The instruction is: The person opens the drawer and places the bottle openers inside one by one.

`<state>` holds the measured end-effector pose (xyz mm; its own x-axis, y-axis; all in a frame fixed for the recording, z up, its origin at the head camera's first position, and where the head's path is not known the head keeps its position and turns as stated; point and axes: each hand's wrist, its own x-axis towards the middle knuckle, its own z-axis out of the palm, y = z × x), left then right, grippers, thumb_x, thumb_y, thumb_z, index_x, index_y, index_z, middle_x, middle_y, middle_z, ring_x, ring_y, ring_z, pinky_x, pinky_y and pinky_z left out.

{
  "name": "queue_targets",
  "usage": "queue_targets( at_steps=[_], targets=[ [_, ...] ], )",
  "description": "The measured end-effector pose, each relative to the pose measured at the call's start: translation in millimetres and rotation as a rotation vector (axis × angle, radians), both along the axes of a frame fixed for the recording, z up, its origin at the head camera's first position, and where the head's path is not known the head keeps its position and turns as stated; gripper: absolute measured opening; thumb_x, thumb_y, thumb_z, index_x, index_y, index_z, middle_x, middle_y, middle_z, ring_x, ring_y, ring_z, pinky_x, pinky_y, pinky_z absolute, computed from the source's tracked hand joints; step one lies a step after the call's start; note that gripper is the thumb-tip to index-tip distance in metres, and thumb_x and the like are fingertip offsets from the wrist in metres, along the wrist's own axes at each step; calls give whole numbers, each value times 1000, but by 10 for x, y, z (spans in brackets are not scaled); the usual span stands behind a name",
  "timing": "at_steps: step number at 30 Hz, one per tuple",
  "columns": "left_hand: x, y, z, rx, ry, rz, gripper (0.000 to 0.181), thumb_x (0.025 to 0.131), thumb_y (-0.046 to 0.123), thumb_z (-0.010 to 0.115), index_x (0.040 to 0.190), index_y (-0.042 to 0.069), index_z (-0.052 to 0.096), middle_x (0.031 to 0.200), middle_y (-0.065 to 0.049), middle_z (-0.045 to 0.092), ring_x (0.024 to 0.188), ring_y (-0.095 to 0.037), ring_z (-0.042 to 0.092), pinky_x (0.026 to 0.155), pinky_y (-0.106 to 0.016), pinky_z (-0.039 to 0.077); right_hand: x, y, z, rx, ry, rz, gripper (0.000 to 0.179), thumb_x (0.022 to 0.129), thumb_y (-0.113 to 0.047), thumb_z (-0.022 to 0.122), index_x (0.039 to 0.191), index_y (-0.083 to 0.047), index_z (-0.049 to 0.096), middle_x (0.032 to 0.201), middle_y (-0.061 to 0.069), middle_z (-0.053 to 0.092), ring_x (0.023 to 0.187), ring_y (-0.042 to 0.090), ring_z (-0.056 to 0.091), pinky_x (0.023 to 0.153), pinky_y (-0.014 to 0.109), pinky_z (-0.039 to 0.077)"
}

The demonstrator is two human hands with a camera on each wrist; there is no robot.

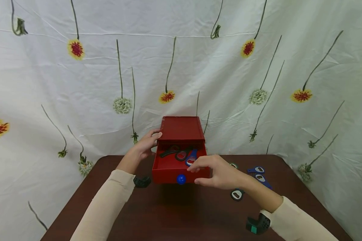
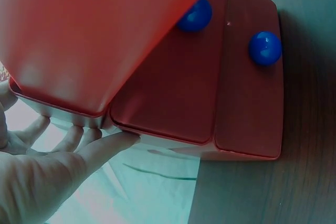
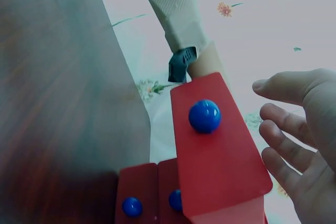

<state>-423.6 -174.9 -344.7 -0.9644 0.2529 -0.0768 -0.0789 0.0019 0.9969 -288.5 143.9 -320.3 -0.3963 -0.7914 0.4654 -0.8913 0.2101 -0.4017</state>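
Observation:
A red drawer cabinet [image 1: 182, 128] stands on the table with its top drawer [image 1: 166, 174] pulled out. Inside the drawer lie a blue bottle opener [image 1: 192, 156] and two dark bottle openers [image 1: 182, 155]. My left hand [image 1: 146, 146] rests against the cabinet's left side; in the left wrist view its fingers and thumb [image 2: 113, 142] lie along the side wall. Over the drawer's front right corner hovers my right hand [image 1: 220, 172], holding nothing, fingers loosely bent and thumb apart. The drawer front bears a blue knob [image 3: 205, 116].
Right of the cabinet, partly behind my right forearm, lie two blue bottle openers [image 1: 263, 180], a dark bottle opener [image 1: 237, 194] and a green-rimmed one [image 1: 233, 165]. Two lower drawers with blue knobs [image 2: 265, 48] are closed. A flowered white cloth [image 1: 217, 73] hangs behind the dark table [image 1: 156, 214].

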Motion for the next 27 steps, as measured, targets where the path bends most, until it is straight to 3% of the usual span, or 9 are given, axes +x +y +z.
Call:
queue_targets(
  at_steps=[5, 13, 19, 27],
  targets=[
    [5, -4, 7, 0, 4, -7, 61, 112, 36, 47, 164, 18, 20, 167, -17, 22, 154, -39, 17, 108, -75, 26, 84, -37, -94, -44, 0, -1, 29, 94, -12, 79, 121, -6, 74, 111, 5, 74, 102, 14, 67, 76, 31, 57],
    [-9, 6, -6, 8, -11, 4, 61, 112, 36, 49, 163, 19, 22, 166, -16, 23, 153, -39, 19, 108, -75, 26, 157, -95, -291, -66, -116, -21, 28, 95, -13, 78, 122, -6, 74, 110, -1, 75, 96, 11, 69, 78, 33, 59],
    [-3, 0, -6, 12, -16, 16, 59, 111, 36, 49, 162, 20, 24, 164, -15, 27, 152, -38, 23, 109, -74, 27, 165, -116, -427, -100, -157, -68, 25, 95, -13, 78, 119, -6, 75, 106, -4, 75, 93, 13, 70, 74, 35, 59],
    [-5, 2, -11, 5, -4, 15, 61, 111, 36, 49, 163, 18, 22, 165, -16, 26, 152, -39, 22, 109, -74, 25, 207, -185, -594, -144, -149, -199, 19, 93, -10, 79, 112, -8, 78, 95, -3, 76, 84, 3, 68, 73, 30, 57]
  ],
)
